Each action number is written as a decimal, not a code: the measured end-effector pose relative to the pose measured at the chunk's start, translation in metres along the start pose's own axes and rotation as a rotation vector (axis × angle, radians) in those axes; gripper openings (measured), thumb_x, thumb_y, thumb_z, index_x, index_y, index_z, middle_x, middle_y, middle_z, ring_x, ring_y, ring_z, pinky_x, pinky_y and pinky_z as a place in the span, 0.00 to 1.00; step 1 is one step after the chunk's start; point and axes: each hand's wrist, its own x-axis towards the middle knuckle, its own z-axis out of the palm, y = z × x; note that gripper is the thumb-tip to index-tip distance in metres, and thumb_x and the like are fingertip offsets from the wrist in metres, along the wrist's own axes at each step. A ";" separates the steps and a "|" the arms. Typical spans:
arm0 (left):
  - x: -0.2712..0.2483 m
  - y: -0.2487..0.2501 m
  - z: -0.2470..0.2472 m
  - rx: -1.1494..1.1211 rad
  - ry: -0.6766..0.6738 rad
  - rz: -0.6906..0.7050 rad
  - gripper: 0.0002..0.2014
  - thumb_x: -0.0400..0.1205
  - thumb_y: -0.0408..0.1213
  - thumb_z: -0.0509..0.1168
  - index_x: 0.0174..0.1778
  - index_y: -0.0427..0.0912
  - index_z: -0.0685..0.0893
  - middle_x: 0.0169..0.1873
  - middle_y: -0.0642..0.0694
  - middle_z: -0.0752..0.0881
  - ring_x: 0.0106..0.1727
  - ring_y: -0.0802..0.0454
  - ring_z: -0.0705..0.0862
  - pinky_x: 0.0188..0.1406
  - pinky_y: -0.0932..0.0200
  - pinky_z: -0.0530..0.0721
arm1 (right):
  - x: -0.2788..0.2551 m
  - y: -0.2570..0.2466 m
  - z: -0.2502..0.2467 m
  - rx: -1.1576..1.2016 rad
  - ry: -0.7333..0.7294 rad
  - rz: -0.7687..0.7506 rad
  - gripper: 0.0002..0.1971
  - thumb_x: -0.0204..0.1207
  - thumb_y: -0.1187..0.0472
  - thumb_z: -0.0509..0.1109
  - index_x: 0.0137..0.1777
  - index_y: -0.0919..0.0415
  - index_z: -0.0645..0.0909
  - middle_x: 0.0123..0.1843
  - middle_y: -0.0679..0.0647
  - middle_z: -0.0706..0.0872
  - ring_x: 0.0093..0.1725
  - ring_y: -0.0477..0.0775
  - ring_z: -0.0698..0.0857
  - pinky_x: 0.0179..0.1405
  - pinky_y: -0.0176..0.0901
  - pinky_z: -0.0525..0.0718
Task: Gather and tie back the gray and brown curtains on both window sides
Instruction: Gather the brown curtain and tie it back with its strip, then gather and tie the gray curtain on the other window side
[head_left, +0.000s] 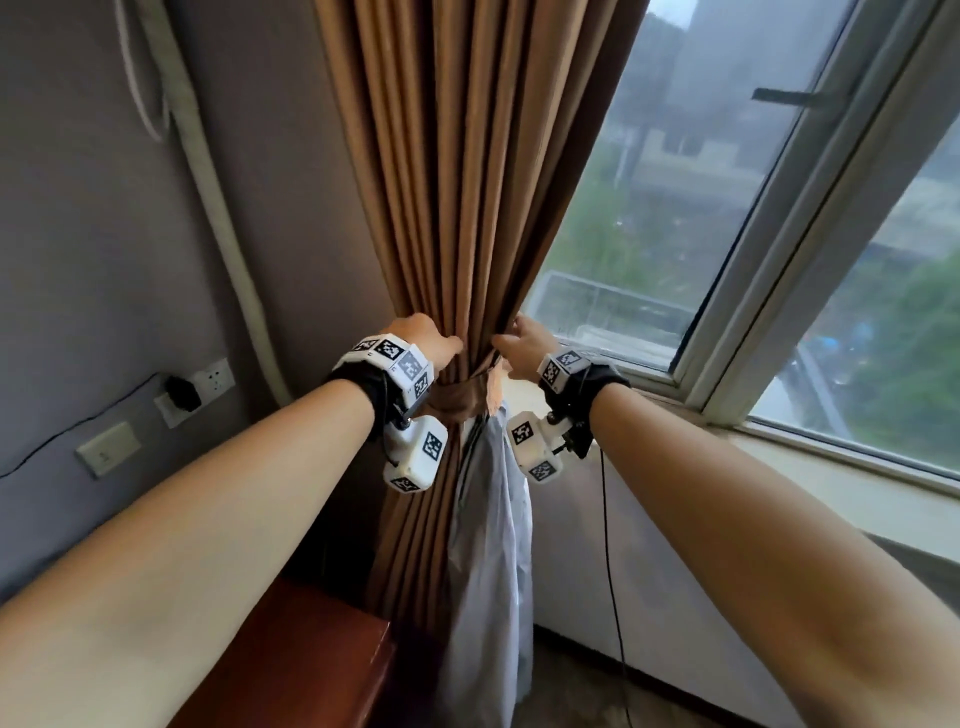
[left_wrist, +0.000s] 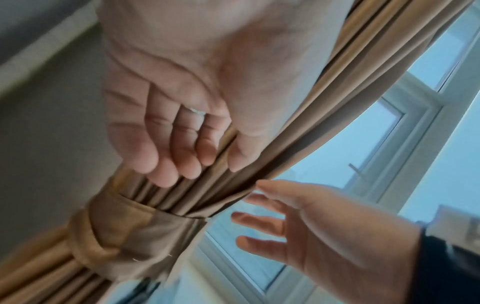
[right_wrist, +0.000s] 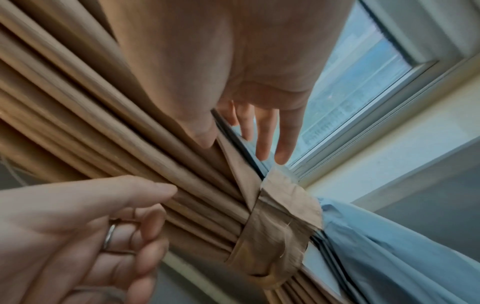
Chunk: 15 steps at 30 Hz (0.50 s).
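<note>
The brown curtain (head_left: 457, 182) hangs gathered in pleats at the window's left side. A brown tieback (head_left: 464, 401) wraps it at wrist height, and the gray curtain (head_left: 493, 530) spills out below the band. My left hand (head_left: 447, 345) lies on the pleats just above the tieback (left_wrist: 135, 232), fingers (left_wrist: 182, 152) loosely curved and holding nothing. My right hand (head_left: 506, 339) is at the bundle's window-side edge. Its thumb (right_wrist: 203, 135) touches the brown fabric and its fingers (right_wrist: 272, 133) stretch straight behind it. The band (right_wrist: 280, 222) sits just under both hands.
Wall sockets with a black plug (head_left: 183, 391) and a switch (head_left: 107, 449) are on the gray wall at left. A dark wooden furniture top (head_left: 291, 670) stands below the left arm. The window sill (head_left: 810, 462) runs right, and a black cable (head_left: 612, 561) hangs beneath it.
</note>
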 end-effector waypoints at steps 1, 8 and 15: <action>-0.005 0.001 -0.001 -0.040 -0.078 0.031 0.19 0.73 0.53 0.65 0.36 0.38 0.85 0.35 0.41 0.91 0.38 0.40 0.91 0.47 0.48 0.90 | -0.009 -0.001 -0.002 0.019 0.005 0.019 0.15 0.81 0.61 0.64 0.66 0.64 0.78 0.55 0.63 0.87 0.46 0.61 0.84 0.42 0.52 0.85; -0.057 0.038 0.008 -0.418 -0.379 0.170 0.09 0.81 0.34 0.64 0.37 0.35 0.81 0.30 0.38 0.83 0.28 0.41 0.81 0.23 0.58 0.77 | -0.081 0.002 -0.045 0.093 0.118 0.092 0.15 0.85 0.59 0.63 0.67 0.62 0.82 0.62 0.61 0.88 0.53 0.55 0.89 0.52 0.53 0.88; -0.128 0.111 0.027 -0.520 -0.557 0.285 0.08 0.85 0.36 0.63 0.44 0.36 0.80 0.36 0.41 0.84 0.34 0.46 0.85 0.37 0.54 0.85 | -0.162 0.029 -0.129 0.126 0.277 0.130 0.13 0.85 0.62 0.64 0.62 0.67 0.84 0.50 0.57 0.87 0.45 0.52 0.87 0.36 0.41 0.83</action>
